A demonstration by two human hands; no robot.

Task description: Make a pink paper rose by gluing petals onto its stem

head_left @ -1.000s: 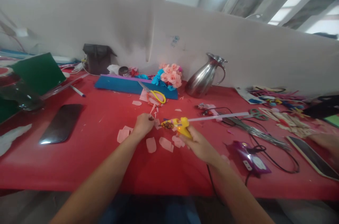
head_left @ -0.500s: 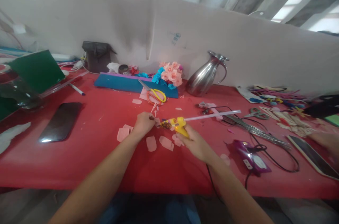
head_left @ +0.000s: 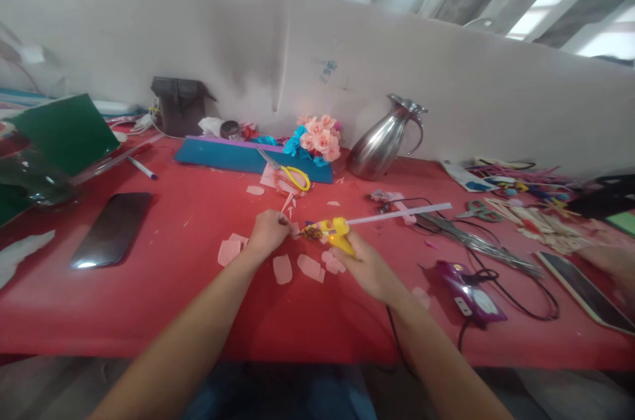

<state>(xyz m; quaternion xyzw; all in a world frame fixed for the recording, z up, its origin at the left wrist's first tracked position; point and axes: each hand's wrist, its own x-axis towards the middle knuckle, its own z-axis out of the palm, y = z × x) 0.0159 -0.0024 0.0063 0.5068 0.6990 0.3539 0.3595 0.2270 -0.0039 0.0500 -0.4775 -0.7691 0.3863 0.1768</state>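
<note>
My right hand [head_left: 370, 268] grips a yellow glue gun [head_left: 333, 232] with a long clear glue stick [head_left: 399, 213] sticking out behind it; its nozzle points left. My left hand [head_left: 268, 233] is closed in a pinch on a small pink paper piece [head_left: 294, 229] held right at the nozzle. Several cut pink paper petals [head_left: 284, 268] lie on the red table [head_left: 188, 288] just below both hands.
Yellow-handled scissors [head_left: 290, 176] lie on a blue sheet [head_left: 223, 157] beside paper flowers [head_left: 317, 139]. A steel jug [head_left: 384, 140] stands behind. A black phone [head_left: 110, 230] lies at left, a purple device [head_left: 469, 294] with black cable at right. Another person's hand [head_left: 612, 261] shows at far right.
The glue gun's nozzle has closed in on the pink piece in my left hand. The camera has shifted slightly; both hands stay where they were.
</note>
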